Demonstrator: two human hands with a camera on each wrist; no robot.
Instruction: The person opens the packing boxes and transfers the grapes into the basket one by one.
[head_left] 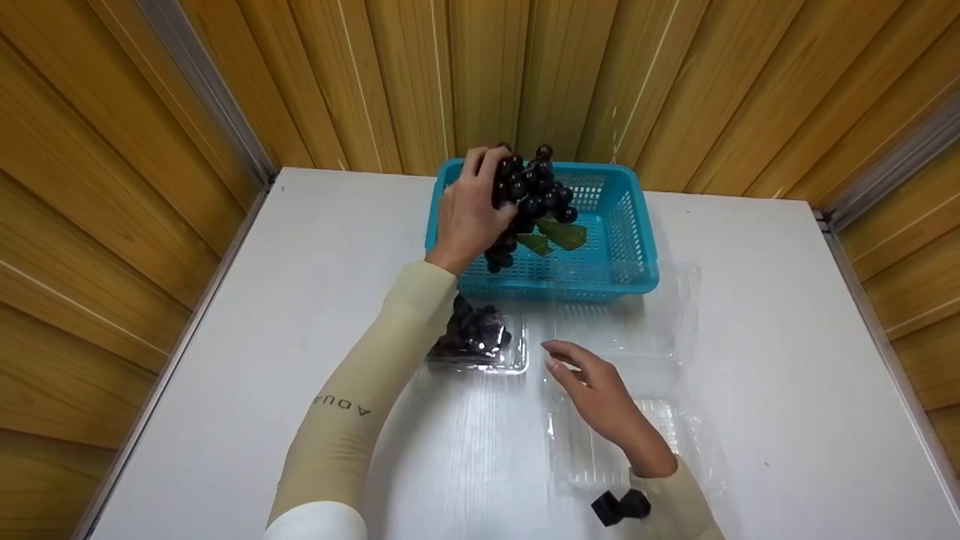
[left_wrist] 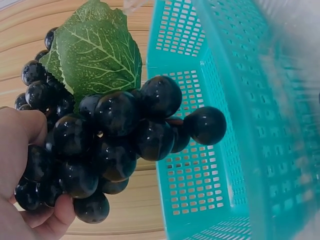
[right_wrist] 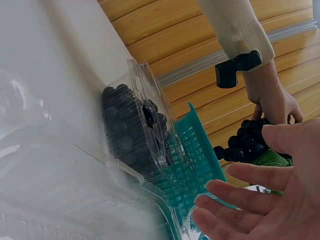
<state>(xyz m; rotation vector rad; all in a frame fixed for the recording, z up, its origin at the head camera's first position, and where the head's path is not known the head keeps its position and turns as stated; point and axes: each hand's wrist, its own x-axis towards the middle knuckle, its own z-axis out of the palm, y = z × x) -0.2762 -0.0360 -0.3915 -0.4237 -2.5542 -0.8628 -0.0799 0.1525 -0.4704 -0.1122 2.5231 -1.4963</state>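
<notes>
My left hand (head_left: 471, 206) grips a bunch of dark grapes (head_left: 534, 184) over the blue plastic basket (head_left: 645, 247). Green leaves (left_wrist: 97, 52) hang on the bunch, and the left wrist view shows thumb and fingers curled round its berries. My right hand (head_left: 596, 386) hovers over an opened clear plastic clamshell box (head_left: 592, 457), holding nothing; its fingers are spread in the right wrist view. Left of that hand stands a closed clear box (head_left: 517, 364) with dark grapes (right_wrist: 125, 120) inside, partly hidden by my left forearm in the head view.
The white table (head_left: 300, 277) carries everything. Wood-look panels (head_left: 525, 82) stand behind and at both sides. The opened box's clear lid (head_left: 675, 322) leans up toward the basket's front right edge.
</notes>
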